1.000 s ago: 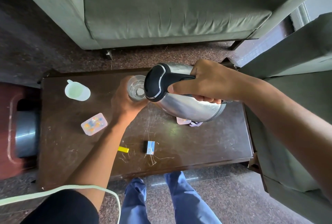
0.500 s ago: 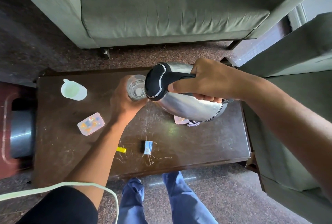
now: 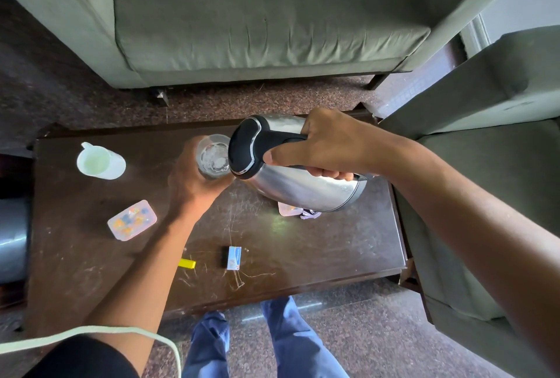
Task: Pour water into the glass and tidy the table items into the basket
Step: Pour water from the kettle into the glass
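A steel kettle [image 3: 300, 187] with a black lid and handle is tipped to the left above the dark wooden table [image 3: 333, 244]. My right hand [image 3: 330, 147] grips its handle. The kettle's lid end sits against the rim of a clear glass [image 3: 212, 156], which my left hand [image 3: 194, 187] holds from the near side; water shows in the glass. On the table lie a white mug [image 3: 100, 162], a clear box of coloured bits [image 3: 131, 220], a yellow piece [image 3: 187, 263] and a small blue-and-white box [image 3: 234, 257]. No basket shows.
A pink object and a bit of cloth [image 3: 295, 211] peek out under the kettle. A green sofa [image 3: 257, 14] stands behind the table, an armchair [image 3: 485, 165] on the right. A grey metal container [image 3: 12, 238] is at the left edge. My legs are at the near side.
The kettle stays tipped at the glass and both hands keep their holds. The table items have shifted only with a small movement of the head camera.
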A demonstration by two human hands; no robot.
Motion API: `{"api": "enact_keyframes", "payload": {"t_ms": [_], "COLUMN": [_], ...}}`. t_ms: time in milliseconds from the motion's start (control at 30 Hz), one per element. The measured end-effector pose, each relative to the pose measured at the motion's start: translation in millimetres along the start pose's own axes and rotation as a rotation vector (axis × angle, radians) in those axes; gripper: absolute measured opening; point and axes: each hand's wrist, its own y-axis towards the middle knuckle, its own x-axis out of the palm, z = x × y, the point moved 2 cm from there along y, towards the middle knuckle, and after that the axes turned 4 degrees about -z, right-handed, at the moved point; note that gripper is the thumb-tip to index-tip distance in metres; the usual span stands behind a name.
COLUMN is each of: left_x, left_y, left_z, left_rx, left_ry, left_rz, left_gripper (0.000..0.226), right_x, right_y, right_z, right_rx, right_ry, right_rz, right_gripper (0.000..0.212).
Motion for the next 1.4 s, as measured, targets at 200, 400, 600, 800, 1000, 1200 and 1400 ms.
{"api": "enact_keyframes", "payload": {"t_ms": [200, 400, 600, 800, 1000, 1200, 1400], "left_x": [1.0, 2.7, 1.5, 0.1, 2.6, 3.1, 2.5], "left_y": [-1.2, -2.7, -2.0, -1.0, -1.2, -1.6, -5.3], "left_z": [-3.7, -5.2, -5.1, -1.2, 1.6, 1.4, 2.8], "left_rx": [0.005, 0.025, 0.021, 0.026, 0.015, 0.012, 0.003], "left_ry": [0.011, 0.034, 0.032, 0.022, 0.020, 0.028, 0.016], "left_rz": [0.013, 0.017, 0.005, 0.005, 0.004, 0.002, 0.000], "left_gripper": [0.088, 0.089, 0.090, 0.090, 0.089, 0.089, 0.090], "right_x": [1.9, 3.6, 2.4, 1.4, 1.6, 1.9, 4.2], "right_y": [4.2, 6.5, 7.5, 7.9, 7.7, 7.3, 6.8], "right_z": [3.3, 5.2, 4.8, 2.5, 4.0, 3.9, 4.0], "right_rx": [0.003, 0.009, 0.012, 0.015, 0.029, 0.027, 0.033], "right_ry": [0.006, 0.002, -0.017, -0.039, -0.048, -0.043, -0.040], "right_rz": [-0.008, -0.017, -0.024, -0.025, -0.033, -0.031, -0.043], "right_gripper": [0.061, 0.059, 0.060, 0.058, 0.058, 0.060, 0.058]}}
